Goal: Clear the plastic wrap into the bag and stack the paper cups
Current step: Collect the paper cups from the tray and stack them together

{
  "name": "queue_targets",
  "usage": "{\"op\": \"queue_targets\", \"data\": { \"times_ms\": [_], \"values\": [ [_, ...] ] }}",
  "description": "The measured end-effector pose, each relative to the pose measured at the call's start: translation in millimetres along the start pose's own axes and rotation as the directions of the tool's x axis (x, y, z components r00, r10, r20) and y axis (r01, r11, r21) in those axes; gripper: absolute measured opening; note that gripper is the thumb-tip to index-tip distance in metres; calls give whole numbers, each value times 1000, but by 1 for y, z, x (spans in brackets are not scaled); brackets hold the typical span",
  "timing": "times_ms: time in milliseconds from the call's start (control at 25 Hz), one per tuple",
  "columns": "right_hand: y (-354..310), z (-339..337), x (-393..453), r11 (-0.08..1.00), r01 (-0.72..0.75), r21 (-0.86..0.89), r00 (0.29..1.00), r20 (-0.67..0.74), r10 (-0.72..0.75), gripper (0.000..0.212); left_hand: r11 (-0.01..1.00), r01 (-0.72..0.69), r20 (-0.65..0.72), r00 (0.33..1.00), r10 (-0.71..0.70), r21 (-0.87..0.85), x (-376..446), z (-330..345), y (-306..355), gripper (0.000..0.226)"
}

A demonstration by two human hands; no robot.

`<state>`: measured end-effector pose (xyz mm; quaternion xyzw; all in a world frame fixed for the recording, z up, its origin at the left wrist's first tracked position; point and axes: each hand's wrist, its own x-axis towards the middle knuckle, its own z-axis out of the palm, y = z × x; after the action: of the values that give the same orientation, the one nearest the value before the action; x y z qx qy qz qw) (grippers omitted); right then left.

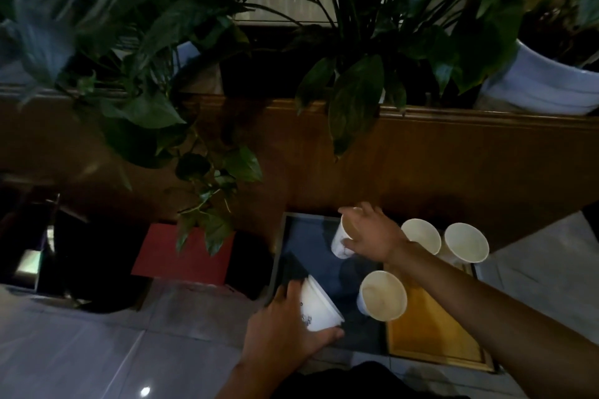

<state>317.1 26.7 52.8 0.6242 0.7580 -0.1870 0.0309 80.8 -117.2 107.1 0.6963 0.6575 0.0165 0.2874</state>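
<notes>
paper cups half gathered, wrap and bag unseen

white paper cup (319,306) lies tilted in the left hand (282,330), fingers curled around its wall at six o'clock of the dark glass tabletop (311,246). the right hand (369,236), fingers wrapped on another cup (339,241), reaches toward twelve o'clock. three cups stand loose: one (382,296) at centre, two (420,235) (466,241) near two o'clock. by my reading stacking has barely begun; no plastic wrap or bag shows, so that part cannot be judged.
</notes>
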Motion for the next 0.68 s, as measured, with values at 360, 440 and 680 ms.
{"op": "queue_targets", "data": {
  "times_ms": [360, 440, 680],
  "values": [
    [-7, -79, -43, 823, -10, 568, 975, -176, 134, 60, 1000, -21, 3, 1000, 21, -12, 10, -2, 1, 103],
    [-13, -82, -55, 784, -5, 621, 973, -177, 147, 56, 999, -24, 2, 1000, 24, -27, 11, -3, 2, 102],
    [-17, -84, -79, 572, 6, 820, 958, -169, 233, 32, 990, -35, -56, 998, 27, -139, 12, -13, 10, 103]
  ]
}}
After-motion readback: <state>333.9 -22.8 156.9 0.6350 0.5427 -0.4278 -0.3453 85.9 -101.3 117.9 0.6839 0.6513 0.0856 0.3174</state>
